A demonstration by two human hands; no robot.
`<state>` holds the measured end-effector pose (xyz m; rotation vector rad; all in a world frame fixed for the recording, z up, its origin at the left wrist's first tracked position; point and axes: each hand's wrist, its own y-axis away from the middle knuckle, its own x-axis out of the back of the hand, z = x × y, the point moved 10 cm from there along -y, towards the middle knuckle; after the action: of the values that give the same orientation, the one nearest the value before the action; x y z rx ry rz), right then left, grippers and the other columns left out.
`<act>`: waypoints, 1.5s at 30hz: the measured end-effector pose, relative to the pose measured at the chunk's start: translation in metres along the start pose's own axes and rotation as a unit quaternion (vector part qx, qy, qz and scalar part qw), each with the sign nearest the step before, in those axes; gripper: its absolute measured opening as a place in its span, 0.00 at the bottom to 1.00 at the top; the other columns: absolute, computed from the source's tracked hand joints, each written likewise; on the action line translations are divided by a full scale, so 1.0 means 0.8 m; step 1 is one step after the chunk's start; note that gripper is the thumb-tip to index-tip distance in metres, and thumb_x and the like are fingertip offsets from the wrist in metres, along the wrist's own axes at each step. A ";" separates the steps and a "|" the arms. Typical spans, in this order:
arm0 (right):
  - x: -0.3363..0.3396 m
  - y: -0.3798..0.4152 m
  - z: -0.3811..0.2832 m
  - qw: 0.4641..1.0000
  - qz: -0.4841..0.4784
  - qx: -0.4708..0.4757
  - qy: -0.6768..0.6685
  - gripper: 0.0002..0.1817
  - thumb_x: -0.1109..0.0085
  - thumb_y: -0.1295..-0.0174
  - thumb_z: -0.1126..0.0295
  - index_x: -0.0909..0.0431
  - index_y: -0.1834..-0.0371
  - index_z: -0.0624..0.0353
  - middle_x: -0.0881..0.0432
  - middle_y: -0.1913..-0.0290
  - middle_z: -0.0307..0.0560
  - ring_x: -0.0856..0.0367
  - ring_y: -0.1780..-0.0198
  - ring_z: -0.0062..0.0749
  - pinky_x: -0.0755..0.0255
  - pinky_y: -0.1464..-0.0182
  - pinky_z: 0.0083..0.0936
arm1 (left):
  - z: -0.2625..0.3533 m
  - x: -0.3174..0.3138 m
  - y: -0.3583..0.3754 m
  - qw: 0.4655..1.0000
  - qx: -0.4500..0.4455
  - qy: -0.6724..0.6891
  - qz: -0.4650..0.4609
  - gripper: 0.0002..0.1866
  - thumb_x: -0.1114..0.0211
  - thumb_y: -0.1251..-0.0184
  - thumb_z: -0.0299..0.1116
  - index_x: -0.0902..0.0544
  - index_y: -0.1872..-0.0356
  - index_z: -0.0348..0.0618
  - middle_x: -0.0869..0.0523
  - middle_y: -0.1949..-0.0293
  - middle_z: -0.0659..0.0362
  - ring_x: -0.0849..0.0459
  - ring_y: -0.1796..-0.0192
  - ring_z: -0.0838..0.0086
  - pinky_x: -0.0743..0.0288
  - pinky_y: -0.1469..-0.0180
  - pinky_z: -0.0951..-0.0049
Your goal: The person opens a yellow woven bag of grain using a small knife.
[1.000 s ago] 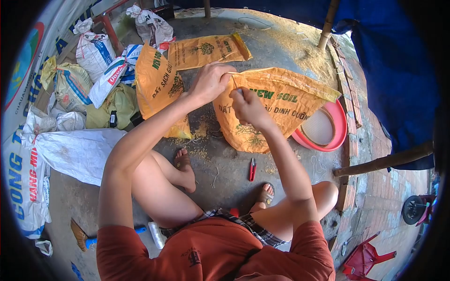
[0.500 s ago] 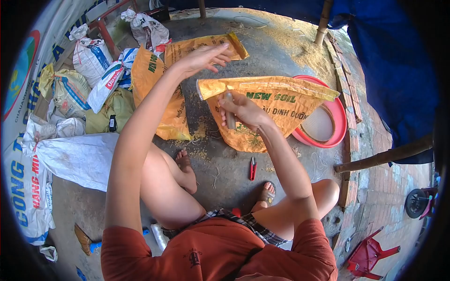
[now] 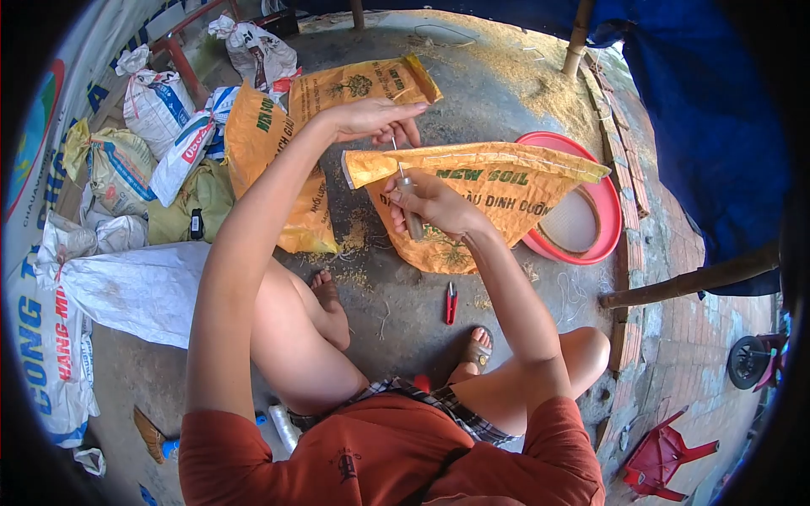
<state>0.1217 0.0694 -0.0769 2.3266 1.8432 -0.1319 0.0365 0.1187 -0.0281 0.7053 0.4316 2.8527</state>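
An orange "NEW SOIL" sack [image 3: 506, 181] stands in front of me, its top edge folded over with a line of stitches. My right hand [image 3: 430, 205] is closed on the handle of an awl [image 3: 411, 211], whose metal shaft points up at the left end of the fold. Just above that end is my left hand [image 3: 375, 122], its fingers bent near the awl's thin tip; whether they pinch a thread is too small to tell. Red snips [image 3: 451, 305] lie on the ground between my feet.
Two more orange sacks [image 3: 287, 198] lie at the left, beside several tied white sacks [image 3: 160, 110]. A pink basin [image 3: 612, 228] with a sieve is at the right. Bamboo poles [image 3: 692, 277], a red stool [image 3: 662, 460] and a white thread spool [image 3: 284, 428] are around me.
My left hand has lowered, its fingers now bent near the sack's edge. The awl's metal shaft now shows through the fold, and the sack's left corner has shifted slightly left and down.
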 end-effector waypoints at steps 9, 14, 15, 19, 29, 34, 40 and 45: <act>-0.005 -0.004 -0.003 0.998 0.001 -0.003 -0.068 0.11 0.53 0.33 0.67 0.36 0.55 0.62 0.25 0.72 0.45 0.22 0.70 0.29 0.25 0.67 0.23 | 0.005 0.051 0.042 0.989 -0.067 -0.101 0.080 0.11 0.37 0.39 0.38 0.17 0.64 0.42 0.19 0.70 0.66 0.25 0.67 0.84 0.31 0.66 0.82; -0.008 -0.004 -0.002 0.996 0.002 -0.011 -0.094 0.11 0.53 0.33 0.66 0.36 0.55 0.61 0.25 0.70 0.46 0.22 0.69 0.29 0.24 0.65 0.26 | 0.038 0.055 0.066 0.972 -0.143 -0.151 0.113 0.11 0.34 0.43 0.35 0.17 0.65 0.38 0.18 0.69 0.62 0.22 0.64 0.79 0.29 0.60 0.76; -0.009 -0.004 -0.001 0.995 -0.004 -0.013 -0.096 0.11 0.53 0.33 0.66 0.36 0.55 0.61 0.25 0.70 0.45 0.22 0.69 0.29 0.24 0.64 0.26 | 0.040 0.054 0.066 0.972 -0.142 -0.151 0.113 0.11 0.34 0.43 0.35 0.17 0.65 0.38 0.18 0.69 0.62 0.22 0.64 0.79 0.29 0.60 0.76; -0.010 -0.005 0.001 0.995 -0.011 -0.010 -0.099 0.10 0.52 0.33 0.67 0.35 0.55 0.61 0.28 0.72 0.42 0.25 0.71 0.26 0.25 0.65 0.24 | 0.058 0.051 0.063 0.943 -0.168 -0.218 0.187 0.10 0.36 0.41 0.33 0.19 0.66 0.35 0.21 0.69 0.62 0.25 0.66 0.80 0.31 0.62 0.77; 0.011 0.004 -0.005 0.999 0.045 -0.017 -0.011 0.12 0.47 0.37 0.67 0.35 0.56 0.62 0.33 0.77 0.36 0.33 0.78 0.17 0.36 0.77 0.15 | 0.069 0.046 0.048 0.911 -0.206 -0.254 0.253 0.09 0.37 0.42 0.33 0.19 0.69 0.36 0.24 0.73 0.63 0.31 0.72 0.81 0.35 0.69 0.78; 0.012 0.003 -0.002 0.997 0.054 -0.024 -0.054 0.13 0.47 0.36 0.65 0.37 0.59 0.61 0.29 0.76 0.40 0.31 0.78 0.18 0.35 0.77 0.15 | 0.069 0.052 0.054 0.922 -0.188 -0.226 0.251 0.08 0.37 0.42 0.33 0.19 0.69 0.37 0.23 0.74 0.63 0.31 0.74 0.82 0.35 0.70 0.78; 0.010 -0.002 -0.002 0.995 0.042 0.006 -0.087 0.13 0.49 0.35 0.62 0.36 0.58 0.60 0.23 0.70 0.45 0.27 0.74 0.22 0.28 0.71 0.18 | 0.074 0.057 0.068 0.922 -0.200 -0.227 0.243 0.09 0.36 0.42 0.33 0.19 0.68 0.36 0.22 0.75 0.63 0.30 0.73 0.82 0.34 0.70 0.78; 0.013 -0.005 0.002 0.995 0.037 0.005 -0.091 0.13 0.50 0.34 0.63 0.35 0.57 0.60 0.23 0.69 0.44 0.26 0.72 0.22 0.27 0.69 0.19 | 0.070 0.062 0.074 0.925 -0.186 -0.247 0.221 0.10 0.36 0.41 0.33 0.19 0.68 0.35 0.21 0.73 0.62 0.28 0.71 0.82 0.33 0.68 0.78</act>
<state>0.1199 0.0798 -0.0807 2.3007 1.6734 -0.3319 0.0145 0.0874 0.0591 1.5333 -0.3816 2.8371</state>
